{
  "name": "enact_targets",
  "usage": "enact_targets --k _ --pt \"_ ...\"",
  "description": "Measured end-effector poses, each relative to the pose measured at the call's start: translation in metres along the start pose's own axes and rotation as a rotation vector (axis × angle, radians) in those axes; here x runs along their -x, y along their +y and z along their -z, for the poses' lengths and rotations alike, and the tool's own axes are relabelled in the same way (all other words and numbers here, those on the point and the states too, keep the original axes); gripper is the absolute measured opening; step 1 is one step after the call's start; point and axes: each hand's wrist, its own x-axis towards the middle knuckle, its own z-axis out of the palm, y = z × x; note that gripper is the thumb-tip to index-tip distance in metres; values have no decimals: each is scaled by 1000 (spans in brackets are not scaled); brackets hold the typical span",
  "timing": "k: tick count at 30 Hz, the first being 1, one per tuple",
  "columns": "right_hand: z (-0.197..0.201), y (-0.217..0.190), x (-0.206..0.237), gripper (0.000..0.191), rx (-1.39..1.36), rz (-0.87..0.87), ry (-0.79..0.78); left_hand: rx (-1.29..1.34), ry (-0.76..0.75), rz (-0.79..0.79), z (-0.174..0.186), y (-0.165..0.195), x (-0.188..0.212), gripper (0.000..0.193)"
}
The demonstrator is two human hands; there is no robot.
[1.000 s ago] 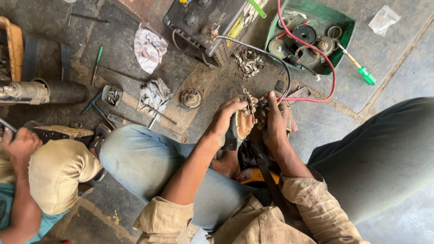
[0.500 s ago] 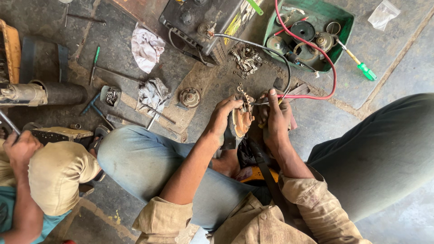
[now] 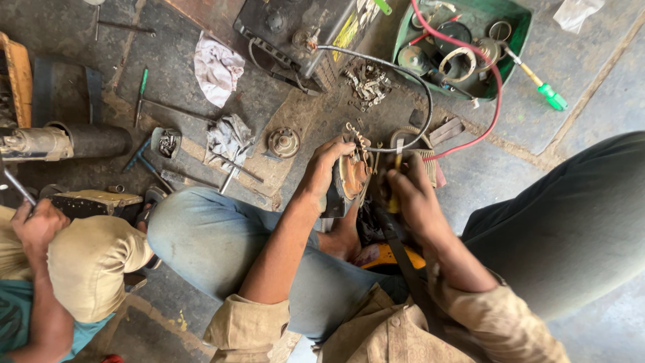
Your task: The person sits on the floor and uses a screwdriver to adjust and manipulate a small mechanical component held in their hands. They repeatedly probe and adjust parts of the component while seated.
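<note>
Greasy floor: I am gripping the motor part (image 3: pixel 349 178) in my left hand (image 3: pixel 327 168); my right hand (image 3: pixel 410 195), just right, is pinching a yellow-handled tool (image 3: pixel 396 176) upright.

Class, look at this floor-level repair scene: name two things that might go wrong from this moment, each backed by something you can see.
1. The left hand grips a rusty round metal motor part while the right hand works a yellow-handled tool against it; a slip might jab the left fingers.
2. The grey cable and red cable loop across the floor from the dark box-shaped battery towards the hands; a tug could snag them.
</note>
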Motion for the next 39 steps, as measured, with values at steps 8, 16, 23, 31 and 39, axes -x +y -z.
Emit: enact_targets --k 8,16,23,31,39 --pt "24 -64 34 27 1393 638 -226 -6 -34 -17 1 1 2 35" --pt "23 -59 33 27 1390 786 -210 -69 -55 -42 0 5 4 33" --pt "23 -60 34 24 1370 787 -185 -72 -90 -67 1 -1 2 29" --pt "23 -56 35 25 1431 809 -147 -94 -85 -54 0 0 1 28" --pt "27 -53 36 28 1463 863 -153 -177 -68 -70 0 -1 0 29"
